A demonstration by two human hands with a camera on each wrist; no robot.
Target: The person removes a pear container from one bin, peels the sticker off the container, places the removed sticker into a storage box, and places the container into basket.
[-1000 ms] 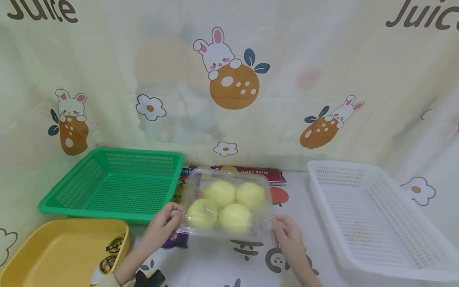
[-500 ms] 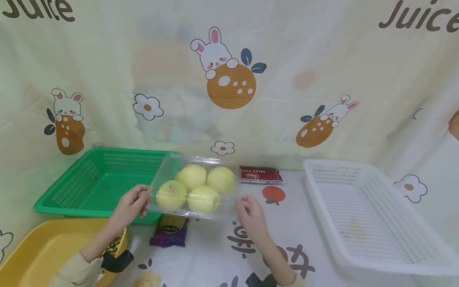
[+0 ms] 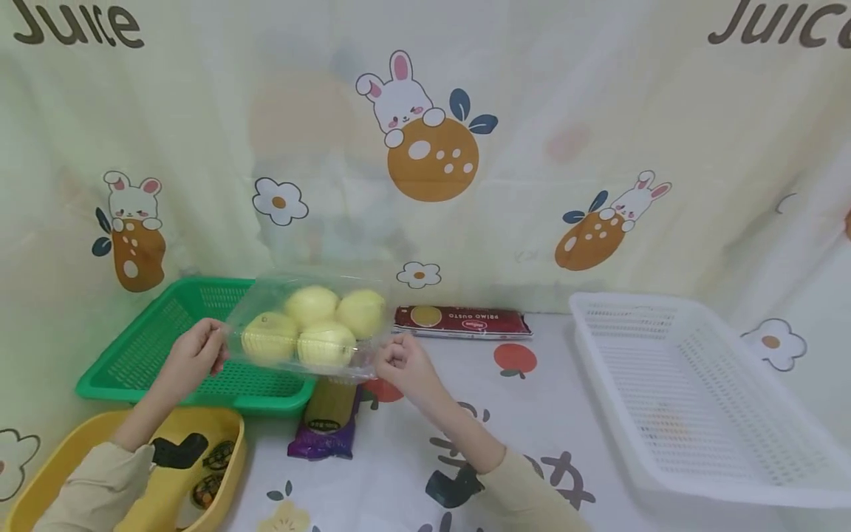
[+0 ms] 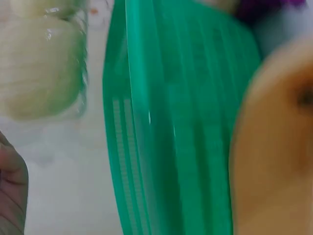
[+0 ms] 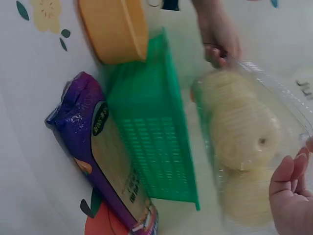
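A clear plastic clamshell box [image 3: 367,363] holds several pale yellow-green apples [image 3: 326,343]. My left hand [image 3: 193,351] pinches the box's left edge and my right hand [image 3: 412,368] pinches its right edge. Raised and tilted, it overlaps the right part of the green basket [image 3: 129,362] in the head view. From the right wrist, the box's side [image 5: 274,93] shows beside the basket's outer wall [image 5: 151,152], with a strip of pale background between them. The left wrist view shows some of the fruit [image 4: 44,63] past the basket's rim [image 4: 142,107].
A yellow tub [image 3: 233,473] with dark-labelled packs inside stands at front left. A purple-ended noodle packet [image 3: 326,425] lies right of the green basket. Behind are a red packet [image 3: 475,323] and a patterned curtain [image 3: 518,222]. A white basket [image 3: 618,436] stands at right.
Both hands have carried the box left and upward, from the middle of the table to over the green basket. The noodle and red packets behind it have come into fuller view.
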